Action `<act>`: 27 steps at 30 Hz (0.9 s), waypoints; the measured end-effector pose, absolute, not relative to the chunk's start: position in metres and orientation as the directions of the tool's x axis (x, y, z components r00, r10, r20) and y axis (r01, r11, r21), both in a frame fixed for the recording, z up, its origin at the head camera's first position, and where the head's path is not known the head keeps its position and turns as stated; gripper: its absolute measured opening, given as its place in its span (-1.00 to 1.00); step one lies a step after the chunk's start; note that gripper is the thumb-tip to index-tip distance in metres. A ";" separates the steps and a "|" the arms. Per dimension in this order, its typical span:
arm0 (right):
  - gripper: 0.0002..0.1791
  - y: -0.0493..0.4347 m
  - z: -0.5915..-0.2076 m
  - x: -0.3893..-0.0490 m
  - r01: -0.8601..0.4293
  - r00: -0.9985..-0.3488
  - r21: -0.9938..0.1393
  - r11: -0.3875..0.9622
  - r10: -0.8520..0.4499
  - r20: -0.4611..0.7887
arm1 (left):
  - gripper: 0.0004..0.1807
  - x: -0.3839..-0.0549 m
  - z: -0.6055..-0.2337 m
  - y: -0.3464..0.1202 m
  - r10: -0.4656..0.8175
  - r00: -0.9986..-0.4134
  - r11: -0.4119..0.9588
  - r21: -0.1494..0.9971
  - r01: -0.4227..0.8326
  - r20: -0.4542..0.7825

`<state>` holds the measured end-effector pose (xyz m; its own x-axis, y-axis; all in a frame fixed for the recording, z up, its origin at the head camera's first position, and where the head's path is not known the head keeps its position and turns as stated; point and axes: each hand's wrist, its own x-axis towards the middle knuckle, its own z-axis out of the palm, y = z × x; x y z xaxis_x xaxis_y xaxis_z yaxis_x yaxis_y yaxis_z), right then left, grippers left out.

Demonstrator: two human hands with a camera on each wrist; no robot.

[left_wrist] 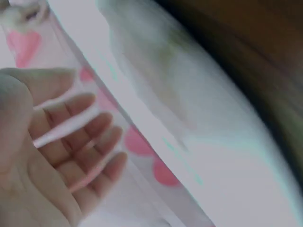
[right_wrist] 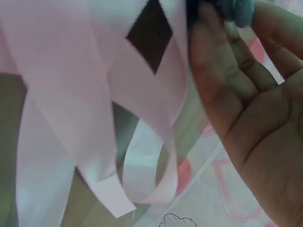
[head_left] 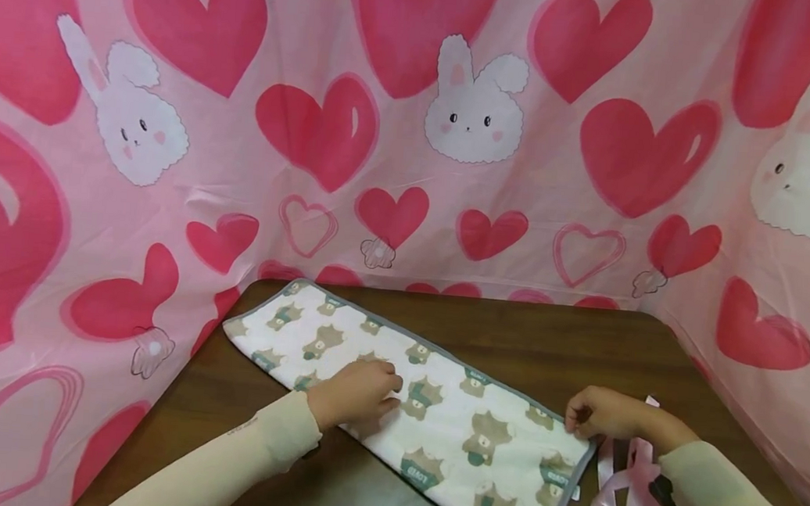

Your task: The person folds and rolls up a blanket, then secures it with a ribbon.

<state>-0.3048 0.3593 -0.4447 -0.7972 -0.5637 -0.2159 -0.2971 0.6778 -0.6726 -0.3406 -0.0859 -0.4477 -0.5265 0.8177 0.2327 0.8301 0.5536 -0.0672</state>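
A long white cloth (head_left: 382, 377) with a brown bear print and grey edging lies diagonally across the table, folded into a strip. My left hand (head_left: 356, 395) hovers over its middle. In the left wrist view that hand's fingers (left_wrist: 87, 127) are relaxed and bent a little, holding nothing, beside the blurred cloth (left_wrist: 189, 94). At the cloth's right corner my right hand (head_left: 608, 415) pinches the edge. The right wrist view shows a bit of the grey edging (right_wrist: 244, 12) between thumb and fingers.
Pink ribbon (head_left: 635, 489) lies in loops by the right wrist, with a small dark object (head_left: 662, 490) partly under it. The brown wooden table (head_left: 513, 327) is enclosed on the back and sides by a pink curtain (head_left: 397, 158) with hearts and rabbits.
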 end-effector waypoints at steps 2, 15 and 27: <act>-0.87 0.361 -0.445 -0.303 -0.321 -0.801 -0.660 0.679 -0.567 -0.193 | -0.90 -0.333 -0.447 -0.070 0.879 -0.428 0.454 -0.099 0.885 0.208; -0.44 0.357 -0.444 -0.293 -0.627 -0.704 -0.476 0.617 -0.710 0.006 | -0.83 -0.251 -0.453 0.011 0.991 -0.024 0.068 -0.332 0.941 0.134; -0.44 0.363 -0.453 -0.294 -0.583 -0.726 -0.508 0.634 -0.687 -0.026 | -0.86 -0.221 -0.459 0.058 0.997 -0.038 0.025 -0.210 0.977 -0.061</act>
